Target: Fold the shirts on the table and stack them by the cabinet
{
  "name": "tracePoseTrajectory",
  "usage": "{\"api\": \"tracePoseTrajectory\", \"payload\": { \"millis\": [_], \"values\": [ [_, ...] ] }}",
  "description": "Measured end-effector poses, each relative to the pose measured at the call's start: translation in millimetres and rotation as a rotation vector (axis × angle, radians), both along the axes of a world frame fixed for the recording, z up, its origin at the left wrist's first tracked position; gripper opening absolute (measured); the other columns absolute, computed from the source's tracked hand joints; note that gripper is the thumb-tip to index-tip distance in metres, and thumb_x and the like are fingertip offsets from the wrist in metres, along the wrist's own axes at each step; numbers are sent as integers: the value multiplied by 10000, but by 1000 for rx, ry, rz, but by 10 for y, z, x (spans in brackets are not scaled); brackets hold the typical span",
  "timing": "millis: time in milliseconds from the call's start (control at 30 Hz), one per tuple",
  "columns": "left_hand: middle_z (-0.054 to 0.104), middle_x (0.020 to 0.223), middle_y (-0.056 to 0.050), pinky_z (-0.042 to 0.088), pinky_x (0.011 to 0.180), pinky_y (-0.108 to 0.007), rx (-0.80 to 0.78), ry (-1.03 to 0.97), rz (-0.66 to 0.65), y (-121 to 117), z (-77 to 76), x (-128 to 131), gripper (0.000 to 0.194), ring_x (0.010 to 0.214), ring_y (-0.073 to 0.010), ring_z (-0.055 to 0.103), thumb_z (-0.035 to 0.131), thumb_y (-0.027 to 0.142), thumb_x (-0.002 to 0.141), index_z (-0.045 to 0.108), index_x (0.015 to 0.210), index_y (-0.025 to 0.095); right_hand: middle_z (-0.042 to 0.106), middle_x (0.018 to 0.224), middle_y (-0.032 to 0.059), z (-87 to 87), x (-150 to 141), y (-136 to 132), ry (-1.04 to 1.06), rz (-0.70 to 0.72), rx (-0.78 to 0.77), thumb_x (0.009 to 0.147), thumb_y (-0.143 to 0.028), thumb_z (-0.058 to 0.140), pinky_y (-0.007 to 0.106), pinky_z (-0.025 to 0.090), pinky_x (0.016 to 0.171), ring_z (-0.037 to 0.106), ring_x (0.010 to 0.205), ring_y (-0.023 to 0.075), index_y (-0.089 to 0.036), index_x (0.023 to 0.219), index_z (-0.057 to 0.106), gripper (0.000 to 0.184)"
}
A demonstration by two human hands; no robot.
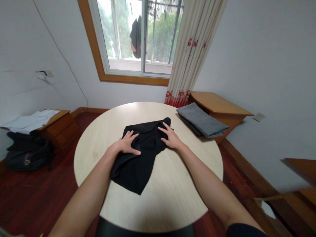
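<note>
A black cloth garment (140, 168) lies partly folded and creased on the round table (177, 191); its exact kind does not show. My left hand (128, 143) rests on the garment's left part with the fingers spread. On its upper right part lies my right hand (171, 136), fingers also apart and touching the fabric. Neither hand grips the cloth. The garment's lower end tapers toward the table's front, and a flap is turned over below my left hand.
Folded grey cloth (202, 120) lies at the table's back right edge, beside a wooden cabinet (217, 102). At left, papers (32, 120) lie on a low wooden cabinet (59, 128), with a black bag (27, 153) on the floor. A curtain (190, 49) hangs by the window.
</note>
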State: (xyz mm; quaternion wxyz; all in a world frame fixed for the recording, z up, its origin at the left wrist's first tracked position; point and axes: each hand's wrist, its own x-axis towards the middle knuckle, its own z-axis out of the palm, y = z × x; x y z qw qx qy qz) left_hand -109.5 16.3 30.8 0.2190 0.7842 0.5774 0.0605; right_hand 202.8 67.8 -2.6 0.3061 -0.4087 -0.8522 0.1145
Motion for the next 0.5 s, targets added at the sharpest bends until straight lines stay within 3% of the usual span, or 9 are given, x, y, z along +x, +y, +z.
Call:
{"api": "tracePoseTrajectory", "payload": {
  "millis": [67,133,233,300,400,500],
  "values": [
    [69,1673,-163,215,1171,-629,-24,62,-9,0,-12,62,1173,1524,-423,-18,796,695,536,372,1532,243,230,1649,102,-17,-21,7,-68,27,-9,795,-148,661,574,251,1193,253,1499,340,-262,1410,571,633],
    [135,1671,-146,199,1194,-588,2,52,-34,19,-20,100,951,1528,-414,-6,778,644,623,509,1442,241,237,1648,80,-35,-48,17,-129,25,-20,825,-144,641,599,236,1188,239,1503,348,-269,1299,662,490],
    [373,1593,-127,229,1206,-522,90,-18,-85,70,-51,110,515,1523,-388,148,749,515,723,701,1143,220,272,1635,67,-58,-91,26,-179,2,-31,856,-151,612,643,239,1165,239,1500,356,-252,1095,737,287],
    [540,1467,-112,313,1174,-486,164,-97,-78,100,-76,103,331,1470,-363,321,738,444,740,709,984,221,307,1619,76,-57,-112,20,-185,-2,-20,860,-149,597,645,263,1149,251,1495,348,-234,997,730,209],
    [713,1166,-82,474,1015,-443,291,-270,23,129,-75,74,230,1180,-315,619,693,412,776,663,916,232,396,1563,98,-11,-119,-2,-148,-1,1,858,-137,564,589,332,1127,354,1445,320,-215,884,682,144],
    [717,913,-44,523,878,-398,495,-507,234,172,-7,-26,260,898,-251,669,644,469,816,629,893,222,546,1401,133,76,-70,-8,38,-75,67,882,-151,503,493,417,1075,499,1321,276,-216,860,621,137]
  ]
}}
